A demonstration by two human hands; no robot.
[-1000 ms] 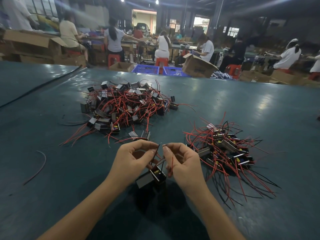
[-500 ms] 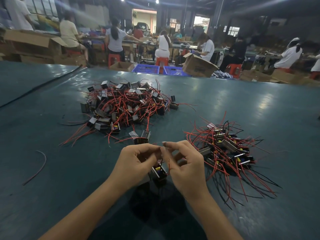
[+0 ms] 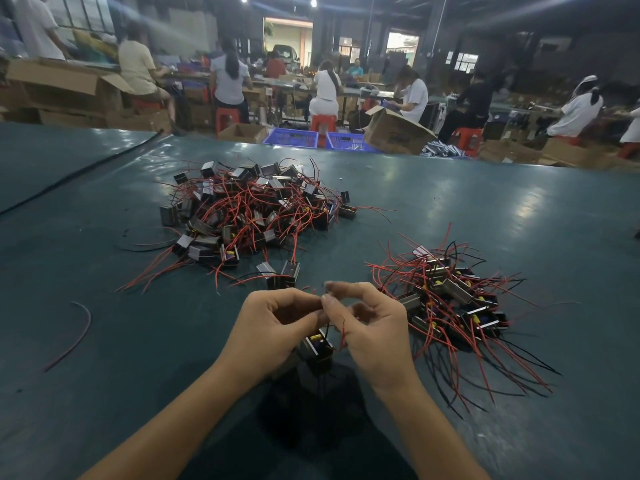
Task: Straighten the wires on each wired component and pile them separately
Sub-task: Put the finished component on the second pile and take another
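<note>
Nearer than the tangled pile (image 3: 249,213), left hand (image 3: 277,323) and right hand (image 3: 375,336), fingers curled, pinch the wires (image 3: 343,334) of one component (image 3: 317,353) hanging between them; straightened pile (image 3: 450,299) lies right of that pile.

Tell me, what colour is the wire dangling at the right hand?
The wire is red, clearest in the head view.

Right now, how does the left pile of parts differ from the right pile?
The left pile is bigger, with more parts; the right pile is smaller. The left pile's wires curl and tangle; the right pile's run straighter and fan outward. Both hold small dark blocks with red and black wires.
</note>
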